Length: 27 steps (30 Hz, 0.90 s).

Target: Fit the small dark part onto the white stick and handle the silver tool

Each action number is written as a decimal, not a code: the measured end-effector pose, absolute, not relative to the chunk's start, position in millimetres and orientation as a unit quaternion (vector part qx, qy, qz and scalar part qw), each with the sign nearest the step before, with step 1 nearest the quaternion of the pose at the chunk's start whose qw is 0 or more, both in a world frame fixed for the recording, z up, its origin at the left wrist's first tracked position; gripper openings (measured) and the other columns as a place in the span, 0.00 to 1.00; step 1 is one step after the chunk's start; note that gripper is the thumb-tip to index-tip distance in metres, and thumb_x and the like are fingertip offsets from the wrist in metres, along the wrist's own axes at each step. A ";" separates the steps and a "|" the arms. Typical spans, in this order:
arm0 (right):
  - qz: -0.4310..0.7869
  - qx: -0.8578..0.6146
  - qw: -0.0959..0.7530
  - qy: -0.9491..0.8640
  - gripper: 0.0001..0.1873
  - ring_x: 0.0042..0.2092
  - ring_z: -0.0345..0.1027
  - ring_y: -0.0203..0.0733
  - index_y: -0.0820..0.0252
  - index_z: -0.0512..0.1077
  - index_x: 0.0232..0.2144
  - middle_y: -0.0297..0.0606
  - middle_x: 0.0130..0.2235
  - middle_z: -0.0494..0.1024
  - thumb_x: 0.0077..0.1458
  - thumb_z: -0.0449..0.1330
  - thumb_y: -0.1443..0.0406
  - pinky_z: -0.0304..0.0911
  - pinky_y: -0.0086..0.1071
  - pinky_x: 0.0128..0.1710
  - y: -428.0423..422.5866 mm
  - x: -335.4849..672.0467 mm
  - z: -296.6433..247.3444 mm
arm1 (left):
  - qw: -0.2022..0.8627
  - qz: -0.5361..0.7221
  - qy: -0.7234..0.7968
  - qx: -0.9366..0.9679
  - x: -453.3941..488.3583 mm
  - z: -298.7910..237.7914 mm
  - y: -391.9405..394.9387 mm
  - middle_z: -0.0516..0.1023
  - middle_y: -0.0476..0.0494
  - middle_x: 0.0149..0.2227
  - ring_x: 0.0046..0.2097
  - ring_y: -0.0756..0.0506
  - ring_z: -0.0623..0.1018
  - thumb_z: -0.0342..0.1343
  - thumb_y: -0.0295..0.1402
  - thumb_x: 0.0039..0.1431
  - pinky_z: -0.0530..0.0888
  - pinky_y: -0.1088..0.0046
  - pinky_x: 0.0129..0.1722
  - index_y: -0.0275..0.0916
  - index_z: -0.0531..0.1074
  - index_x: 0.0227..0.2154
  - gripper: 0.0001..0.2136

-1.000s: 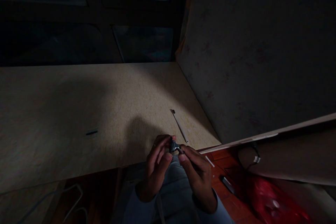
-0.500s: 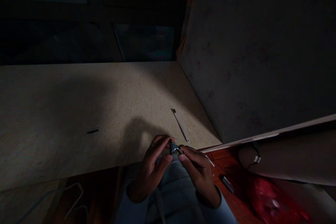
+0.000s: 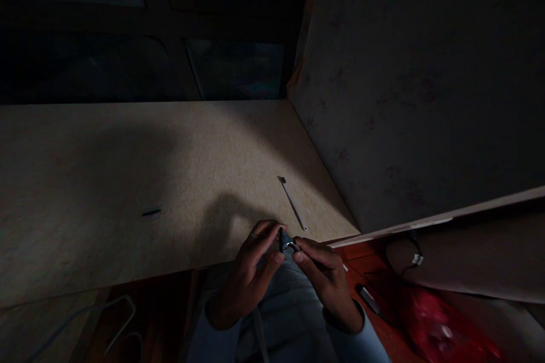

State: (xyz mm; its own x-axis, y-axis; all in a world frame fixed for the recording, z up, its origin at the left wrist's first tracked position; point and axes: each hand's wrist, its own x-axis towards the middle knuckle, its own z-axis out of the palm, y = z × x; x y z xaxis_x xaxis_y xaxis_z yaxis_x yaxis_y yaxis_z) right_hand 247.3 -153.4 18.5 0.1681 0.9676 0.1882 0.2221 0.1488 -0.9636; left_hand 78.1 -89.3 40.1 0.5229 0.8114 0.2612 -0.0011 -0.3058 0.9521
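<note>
Just over the table's front edge, both hands meet at a small razor (image 3: pixel 286 240) with a dark, bar-like head and a shiny curved neck. My left hand (image 3: pixel 253 266) pinches the two ends of the head between thumb and fingers; a ring shows on one finger. My right hand (image 3: pixel 326 275) grips the handle, most of which its fingers hide. Beyond the hands a toothbrush (image 3: pixel 293 204) with a pale handle and dark bristles lies on the table. Farther left lies a short dark strip (image 3: pixel 151 212), too small to name.
The light-coloured table (image 3: pixel 213 147) meets a patterned wall panel (image 3: pixel 383 113) on the right and a dark window (image 3: pixel 234 68) at the back. On the red floor are a red plastic bag (image 3: pixel 443 323) and a small light-and-dark object (image 3: pixel 369 298). A pale cable (image 3: pixel 123 300) hangs at lower left.
Both hands and the razor have shifted very slightly to the right, and its head is turned a little more edge-on. The grip looks the same.
</note>
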 end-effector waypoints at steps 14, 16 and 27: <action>0.364 -0.533 0.531 -0.548 0.12 0.34 0.76 0.40 0.49 0.80 0.47 0.35 0.33 0.83 0.62 0.61 0.63 0.69 0.29 0.34 -155.1 255.2 15.6 | 0.473 0.322 0.297 0.765 74.4 29.3 -87.7 0.70 0.37 0.59 0.60 0.42 0.71 0.46 0.35 0.69 0.68 0.64 0.60 0.43 0.65 0.61 0.19; 0.364 -0.532 0.525 -0.556 0.13 0.35 0.76 0.40 0.48 0.80 0.47 0.36 0.34 0.83 0.62 0.61 0.63 0.70 0.29 0.35 -154.6 256.7 16.3 | 0.468 0.321 0.299 0.767 74.6 27.2 -87.7 0.70 0.36 0.59 0.60 0.41 0.70 0.46 0.35 0.69 0.68 0.63 0.60 0.43 0.65 0.61 0.19; 0.367 -0.532 0.503 -0.574 0.13 0.35 0.76 0.41 0.51 0.80 0.47 0.36 0.31 0.81 0.62 0.60 0.63 0.69 0.29 0.33 -154.1 261.7 20.1 | 0.498 0.347 0.279 0.744 76.6 24.7 -87.1 0.72 0.37 0.58 0.60 0.41 0.71 0.49 0.36 0.68 0.68 0.65 0.59 0.43 0.68 0.59 0.18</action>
State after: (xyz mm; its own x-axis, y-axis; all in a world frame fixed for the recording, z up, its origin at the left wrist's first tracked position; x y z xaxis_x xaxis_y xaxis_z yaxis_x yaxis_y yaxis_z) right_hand 261.7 -154.1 20.1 0.0720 0.9796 0.1878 0.2407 0.1657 -0.9563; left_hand 76.6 -87.1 24.7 0.6035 0.7607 0.2391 0.0698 -0.3491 0.9345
